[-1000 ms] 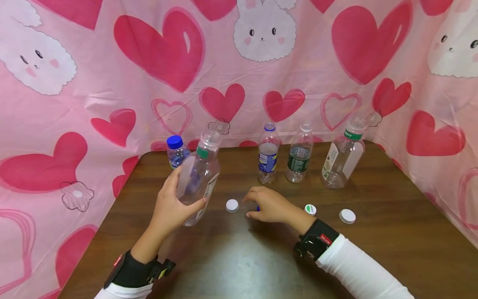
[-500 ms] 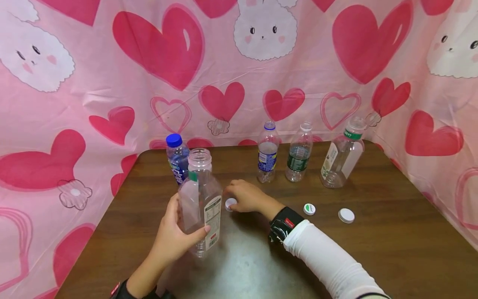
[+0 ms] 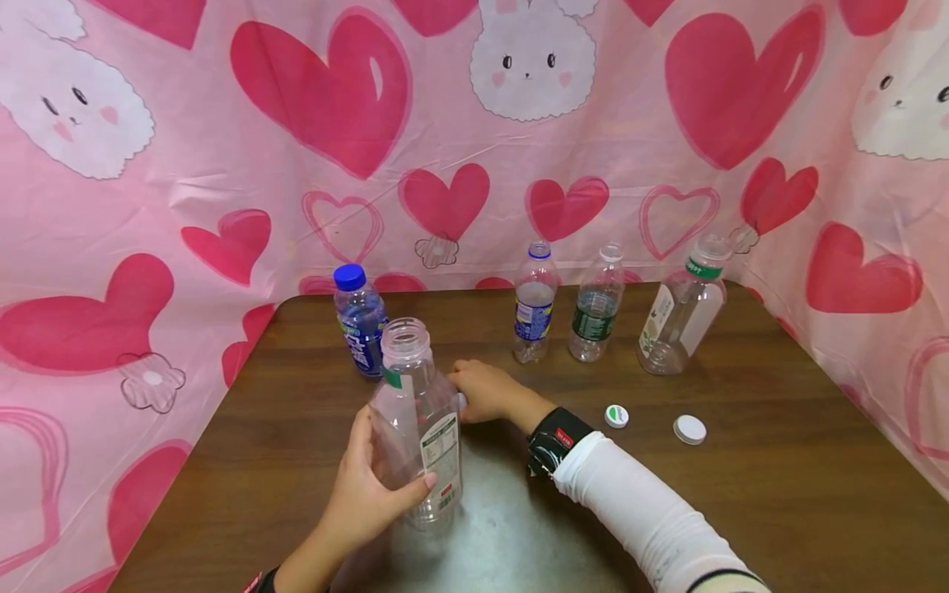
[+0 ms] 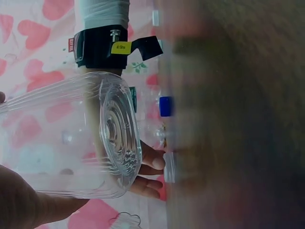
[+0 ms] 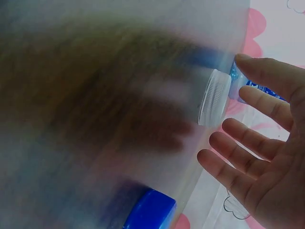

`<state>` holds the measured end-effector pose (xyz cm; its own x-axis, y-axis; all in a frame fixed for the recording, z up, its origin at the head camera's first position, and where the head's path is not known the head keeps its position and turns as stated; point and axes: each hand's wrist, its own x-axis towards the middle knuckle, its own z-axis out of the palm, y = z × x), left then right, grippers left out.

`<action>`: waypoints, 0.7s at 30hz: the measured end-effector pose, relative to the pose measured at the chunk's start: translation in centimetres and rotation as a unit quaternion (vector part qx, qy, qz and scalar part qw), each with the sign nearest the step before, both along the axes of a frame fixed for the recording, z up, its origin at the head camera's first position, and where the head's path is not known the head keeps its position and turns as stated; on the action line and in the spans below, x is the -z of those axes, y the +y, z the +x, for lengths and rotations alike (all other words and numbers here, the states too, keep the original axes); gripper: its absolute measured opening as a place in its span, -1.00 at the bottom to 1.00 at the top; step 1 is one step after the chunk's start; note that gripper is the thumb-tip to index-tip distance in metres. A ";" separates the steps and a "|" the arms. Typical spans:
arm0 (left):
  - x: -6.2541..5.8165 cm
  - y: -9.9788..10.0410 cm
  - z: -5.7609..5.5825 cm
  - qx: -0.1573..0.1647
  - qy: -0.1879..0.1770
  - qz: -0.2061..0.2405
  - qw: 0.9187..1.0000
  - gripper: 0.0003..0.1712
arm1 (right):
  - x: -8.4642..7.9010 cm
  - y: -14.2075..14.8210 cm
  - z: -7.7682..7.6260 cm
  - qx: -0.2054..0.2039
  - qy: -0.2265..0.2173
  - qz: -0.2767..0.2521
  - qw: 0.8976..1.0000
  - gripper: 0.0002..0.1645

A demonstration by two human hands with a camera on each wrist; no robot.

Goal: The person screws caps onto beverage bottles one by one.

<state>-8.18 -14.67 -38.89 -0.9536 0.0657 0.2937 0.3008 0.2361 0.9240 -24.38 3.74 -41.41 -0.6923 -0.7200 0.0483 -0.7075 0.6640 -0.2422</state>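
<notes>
My left hand (image 3: 374,482) grips a large clear plastic bottle (image 3: 415,428) around its body. The bottle is capless, has a green band at the neck, and leans slightly. In the left wrist view the bottle's ribbed base (image 4: 119,133) shows above the table. Just beyond the bottle, my right hand (image 3: 485,391) reaches to a white bottle cap (image 5: 215,98) lying on the table. Its thumb and fingers are spread near the cap, apart from it in the right wrist view. A blue cap (image 5: 151,210) lies close by, hidden from the head view.
A blue-capped bottle (image 3: 361,321) stands at the back left. Uncapped at the back right are a blue-labelled bottle (image 3: 534,309), a green-labelled bottle (image 3: 596,309) and a large clear bottle (image 3: 680,313). A green-and-white cap (image 3: 616,416) and a white cap (image 3: 690,429) lie at right.
My right hand has moved left from the blue cap to the white cap. The left hand has brought the bottle lower and nearer, turning it more upright, then slightly right.
</notes>
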 end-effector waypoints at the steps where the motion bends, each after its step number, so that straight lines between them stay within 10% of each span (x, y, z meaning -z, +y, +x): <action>1: 0.0 0.0 0.0 0.001 0.001 0.002 1.000 0.06 | 0.0 0.0 0.0 0.001 -0.001 0.001 1.000 -0.54; 21: 0.5 0.3 0.3 0.017 0.010 0.014 1.000 0.08 | 0.5 -0.3 0.3 -0.024 0.014 0.006 1.000 -0.85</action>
<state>-7.84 -14.36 -39.43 -0.9447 0.0890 0.3157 0.3275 0.1987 0.9237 -24.07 3.40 -41.88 -0.6556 -0.7528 0.0595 -0.7449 0.6319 -0.2140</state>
